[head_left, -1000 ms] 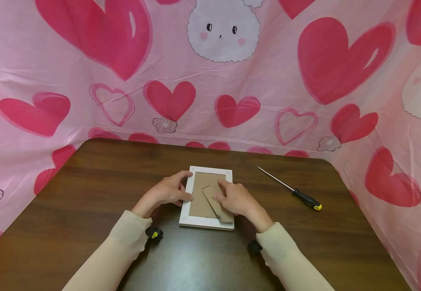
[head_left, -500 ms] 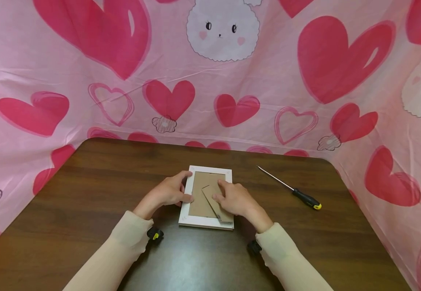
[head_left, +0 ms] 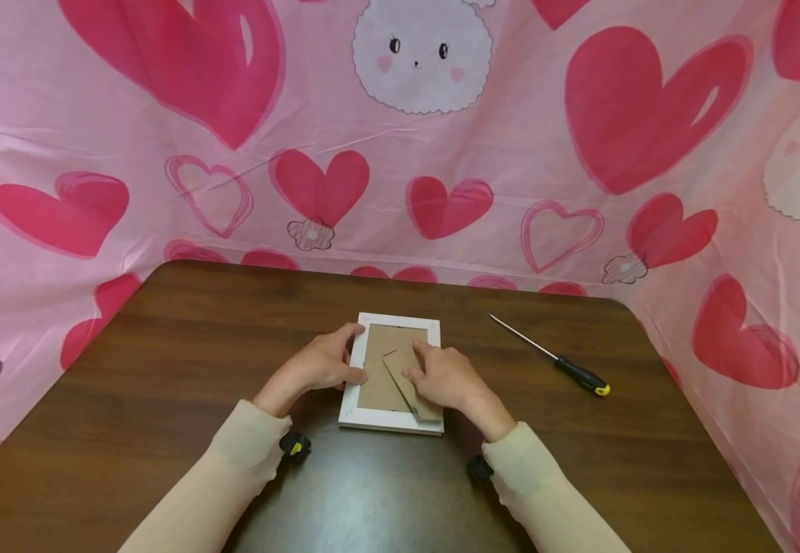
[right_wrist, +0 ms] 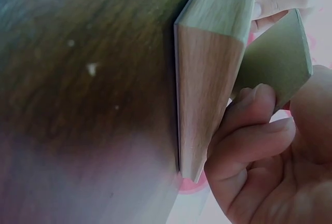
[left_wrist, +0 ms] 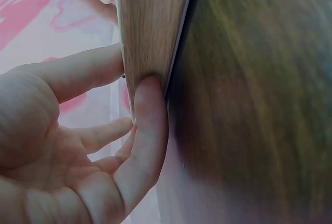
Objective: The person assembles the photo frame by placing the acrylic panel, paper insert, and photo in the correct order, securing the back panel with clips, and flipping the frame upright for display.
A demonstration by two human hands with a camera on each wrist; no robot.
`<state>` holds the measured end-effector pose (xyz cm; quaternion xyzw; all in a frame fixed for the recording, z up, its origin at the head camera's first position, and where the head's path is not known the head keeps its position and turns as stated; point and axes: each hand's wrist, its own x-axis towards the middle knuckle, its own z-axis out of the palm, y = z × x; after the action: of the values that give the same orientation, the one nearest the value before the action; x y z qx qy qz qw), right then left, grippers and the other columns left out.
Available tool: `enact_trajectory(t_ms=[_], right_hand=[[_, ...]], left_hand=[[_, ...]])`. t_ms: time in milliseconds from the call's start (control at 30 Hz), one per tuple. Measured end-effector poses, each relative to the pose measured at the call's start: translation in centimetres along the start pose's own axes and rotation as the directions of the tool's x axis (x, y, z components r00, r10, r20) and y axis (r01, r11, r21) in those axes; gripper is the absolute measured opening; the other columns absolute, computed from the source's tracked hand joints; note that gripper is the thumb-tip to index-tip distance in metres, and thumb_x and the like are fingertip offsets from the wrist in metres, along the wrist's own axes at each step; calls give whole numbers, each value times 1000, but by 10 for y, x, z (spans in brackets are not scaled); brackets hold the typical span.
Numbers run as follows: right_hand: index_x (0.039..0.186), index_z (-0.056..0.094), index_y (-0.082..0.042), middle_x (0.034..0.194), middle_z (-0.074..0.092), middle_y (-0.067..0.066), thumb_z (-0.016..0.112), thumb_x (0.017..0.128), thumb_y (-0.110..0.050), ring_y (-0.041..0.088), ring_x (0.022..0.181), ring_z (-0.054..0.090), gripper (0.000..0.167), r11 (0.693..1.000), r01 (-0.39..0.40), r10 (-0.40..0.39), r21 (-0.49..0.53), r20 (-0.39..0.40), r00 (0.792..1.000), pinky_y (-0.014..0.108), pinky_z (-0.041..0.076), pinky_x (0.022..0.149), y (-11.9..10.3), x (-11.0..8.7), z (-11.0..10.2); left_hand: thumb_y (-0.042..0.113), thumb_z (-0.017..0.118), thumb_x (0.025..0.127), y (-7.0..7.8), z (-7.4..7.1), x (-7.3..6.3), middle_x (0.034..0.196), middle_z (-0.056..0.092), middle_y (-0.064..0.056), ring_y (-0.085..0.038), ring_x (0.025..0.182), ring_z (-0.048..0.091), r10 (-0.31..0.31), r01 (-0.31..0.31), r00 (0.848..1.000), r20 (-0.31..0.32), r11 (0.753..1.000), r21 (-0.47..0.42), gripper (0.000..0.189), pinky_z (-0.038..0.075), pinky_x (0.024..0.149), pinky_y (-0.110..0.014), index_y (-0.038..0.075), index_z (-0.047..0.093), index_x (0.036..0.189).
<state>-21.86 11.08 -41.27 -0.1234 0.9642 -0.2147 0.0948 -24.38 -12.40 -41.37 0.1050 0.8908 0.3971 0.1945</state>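
Observation:
A picture frame (head_left: 389, 418) with a white rim and a brown backboard lies back side up on the table. Across the backboard slants its narrow brown stand leg (head_left: 427, 407), the lower end raised in the right wrist view. My left hand (head_left: 323, 361) grips the frame's left edge; the thumb lies over the rim and a fingertip presses the wood-grain side (left_wrist: 153, 22). My right hand (head_left: 451, 378) holds the stand leg between thumb and fingers, the curled fingertips under its free end (right_wrist: 277, 53) beside the frame's right edge.
A screwdriver (head_left: 579, 375) with a black and yellow handle lies to the right of the frame, tip toward the back. The brown wooden table (head_left: 234, 307) ends at a pink heart-patterned cloth (head_left: 441, 261) at the back and sides.

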Motion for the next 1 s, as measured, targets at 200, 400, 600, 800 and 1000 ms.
enact_trajectory(t_ms=[200, 400, 600, 800, 1000], right_hand=[[161, 45, -5, 151, 59, 21, 62, 108, -37, 37, 120, 69, 64, 1000, -16, 16, -11, 33, 999, 55, 56, 101, -2, -1, -2], [165, 38, -9, 120, 69, 22, 60, 108, -40, 22, 47, 61, 68, 999, -45, 41, 31, 111, 993, 33, 52, 47, -3, -3, -6], [162, 45, -10, 90, 72, 13, 59, 109, -38, 23, 65, 69, 62, 1000, 4, -5, 12, 73, 997, 38, 59, 64, 16, -8, -29], [142, 63, -3, 97, 74, 10, 63, 106, -26, 27, 87, 68, 42, 997, 41, -48, -60, -135, 990, 55, 57, 87, 73, -19, -72], [127, 65, 3, 101, 67, 18, 69, 100, -17, 34, 89, 63, 34, 987, -2, -44, -162, -278, 960, 58, 53, 82, 144, -38, -95]], left_hand=[[9, 86, 89, 1, -2, -1, 97, 59, -16, -24, 78, 64, -14, 14, 1000, -7, 1000, -10, 84, 62, 72, -35, 8, 40, 159], [8, 85, 89, 1, 0, -2, 95, 59, -16, -24, 77, 65, -11, 11, 1000, -11, 1000, -18, 83, 62, 70, -35, 7, 40, 158], [7, 85, 89, -1, 2, 0, 95, 59, -16, -24, 75, 65, -23, 23, 1000, -12, 999, -31, 83, 62, 70, -35, 9, 40, 158], [6, 85, 88, -1, 2, 0, 94, 59, -16, -24, 76, 65, -23, 22, 1000, -11, 999, -39, 83, 62, 69, -35, 9, 40, 158], [5, 85, 88, 1, 2, 1, 94, 57, -16, -25, 78, 63, -13, 12, 1000, -4, 999, -51, 85, 62, 68, -35, 7, 38, 159]])
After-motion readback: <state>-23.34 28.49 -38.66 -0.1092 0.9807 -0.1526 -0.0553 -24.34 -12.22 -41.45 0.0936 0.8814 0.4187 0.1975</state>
